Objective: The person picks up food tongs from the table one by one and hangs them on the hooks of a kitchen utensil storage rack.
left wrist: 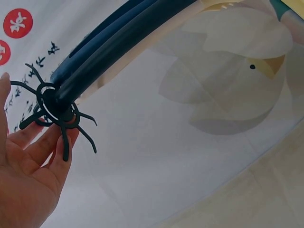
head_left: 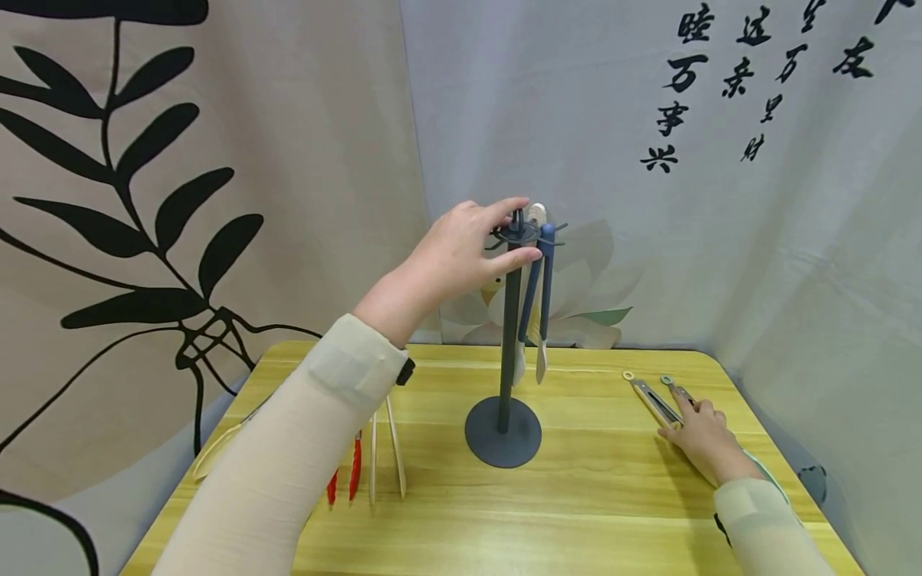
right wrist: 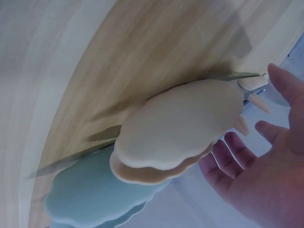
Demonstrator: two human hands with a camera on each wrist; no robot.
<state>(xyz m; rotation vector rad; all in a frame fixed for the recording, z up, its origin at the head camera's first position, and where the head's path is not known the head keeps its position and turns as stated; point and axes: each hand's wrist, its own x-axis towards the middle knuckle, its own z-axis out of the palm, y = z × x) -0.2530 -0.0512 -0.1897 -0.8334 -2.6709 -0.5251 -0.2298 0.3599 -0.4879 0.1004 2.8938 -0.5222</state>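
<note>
A dark grey utensil stand [head_left: 512, 320] with a ring of hooks on top rises from a round base. My left hand [head_left: 461, 248] holds its top, thumb on one side and fingers on the other; the hooks [left wrist: 65, 142] show beside the fingers in the left wrist view. Blue-handled tongs [head_left: 548, 280] hang from a hook, with a pale utensil [head_left: 537, 214] partly hidden behind them. At the right, my right hand [head_left: 702, 440] is over two tongs, fingers spread in its wrist view. One has a cream scalloped head [right wrist: 185, 123], the other a pale green head [right wrist: 99, 190].
On the left of the wooden table [head_left: 591, 496] lie red-tipped tongs [head_left: 356, 468] and beige-tipped tongs [head_left: 398, 456], partly behind my left forearm. A yellowish utensil [head_left: 212, 456] lies by the left edge. A printed curtain [head_left: 324, 160] hangs behind the table.
</note>
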